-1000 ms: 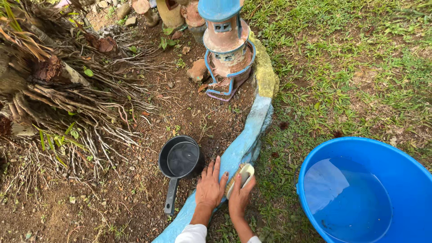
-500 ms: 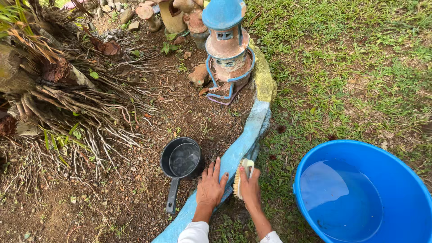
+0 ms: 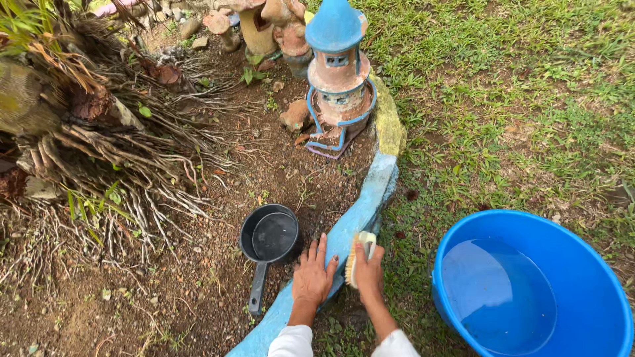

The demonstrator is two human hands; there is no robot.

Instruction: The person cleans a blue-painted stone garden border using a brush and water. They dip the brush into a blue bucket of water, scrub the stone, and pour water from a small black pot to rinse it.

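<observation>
Now the right hand (image 3: 369,272) had moved the brush (image 3: 357,258) sideways, gripping it tightly, maybe scrubbing the curb (image 3: 370,192). Left hand (image 3: 312,274) lay flat, open. One pan (image 3: 270,237), one tub (image 3: 529,284).

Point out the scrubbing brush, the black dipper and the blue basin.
scrubbing brush (image 3: 358,254), head view, on its pale back.
black dipper (image 3: 272,235), head view, inside its bowl.
blue basin (image 3: 529,221), head view, on its far rim.

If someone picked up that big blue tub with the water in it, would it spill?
Probably. The round blue plastic tub holds a pool of water, so it would likely feel heavy and slosh when lifted. Its thin plastic wall may flex. Wide and low on the grass, it seems unlikely to tip when pushed.
</observation>
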